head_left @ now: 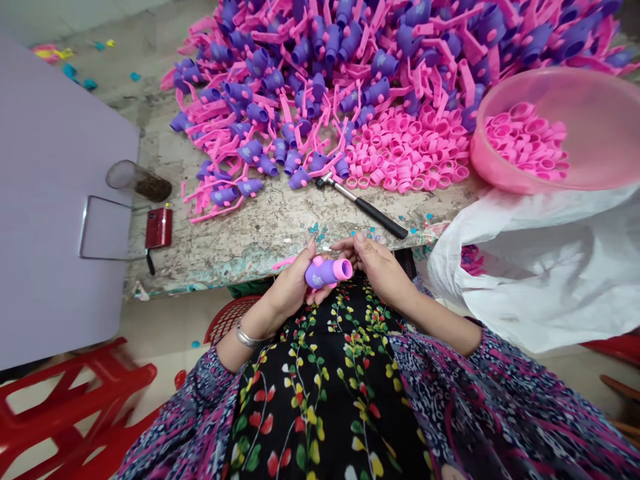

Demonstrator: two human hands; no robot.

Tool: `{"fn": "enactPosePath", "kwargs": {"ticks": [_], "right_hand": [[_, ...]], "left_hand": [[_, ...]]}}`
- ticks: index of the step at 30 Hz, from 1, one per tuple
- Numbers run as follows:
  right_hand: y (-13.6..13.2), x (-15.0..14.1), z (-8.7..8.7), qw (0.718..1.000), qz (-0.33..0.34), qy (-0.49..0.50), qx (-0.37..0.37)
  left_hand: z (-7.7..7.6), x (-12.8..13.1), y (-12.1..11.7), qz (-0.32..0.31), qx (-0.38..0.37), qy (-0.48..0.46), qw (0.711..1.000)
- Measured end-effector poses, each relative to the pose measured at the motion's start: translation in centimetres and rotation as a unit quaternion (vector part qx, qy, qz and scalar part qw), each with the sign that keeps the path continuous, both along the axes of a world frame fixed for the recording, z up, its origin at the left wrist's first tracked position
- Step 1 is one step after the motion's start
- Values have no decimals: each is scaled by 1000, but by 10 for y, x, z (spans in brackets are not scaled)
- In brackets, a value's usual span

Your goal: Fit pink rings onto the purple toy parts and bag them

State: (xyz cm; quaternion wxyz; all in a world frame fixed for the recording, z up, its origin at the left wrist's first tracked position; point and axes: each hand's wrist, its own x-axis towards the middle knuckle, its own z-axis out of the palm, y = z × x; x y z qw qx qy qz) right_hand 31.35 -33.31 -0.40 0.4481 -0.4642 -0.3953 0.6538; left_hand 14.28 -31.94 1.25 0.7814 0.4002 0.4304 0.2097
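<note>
My left hand (293,283) is closed round a purple and pink plastic toy part (323,273), held above my lap at the table's front edge. A pink ring (343,269) sits on the part's right end, its hollow opening facing right. Just beyond that end is my right hand (379,267), fingers loosely bent and apart, with nothing visible in it. A hammer (370,208) with a black handle lies on the table in front of my hands. Behind it spreads a pile of loose pink rings (407,150), beside a large heap of purple and pink toy parts (310,87).
At the right, a pink bowl (590,140) holds more rings, above a white sack (545,267). On the left of the worn table (240,247) are a tipped clear cup (137,180) and a small red device (159,227). A red plastic stool (75,400) stands at lower left.
</note>
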Motion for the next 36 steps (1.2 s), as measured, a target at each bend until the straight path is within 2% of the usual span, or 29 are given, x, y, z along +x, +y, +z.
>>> {"fn": "enactPosePath", "kwargs": {"ticks": [5,11,14,19,24,29,36], "right_hand": [[-4,2,4,995,-19,-61,75],[-7,5,11,964,6,-143,222],[-7,6,11,960,7,-149,237],[-6,6,10,966,3,-141,218],[2,4,10,988,-30,-69,137],[10,-7,15,996,-45,-4,75],[9,-13,18,996,-17,87,-20]], "left_hand": [[2,1,3,8,-6,-12,1000],[0,0,4,22,-23,3,999],[0,0,5,23,-22,10,999],[-2,-1,4,18,2,35,999],[1,-1,1,-41,46,84,995],[9,3,0,-96,110,156,977],[13,14,3,-54,117,201,971]]}}
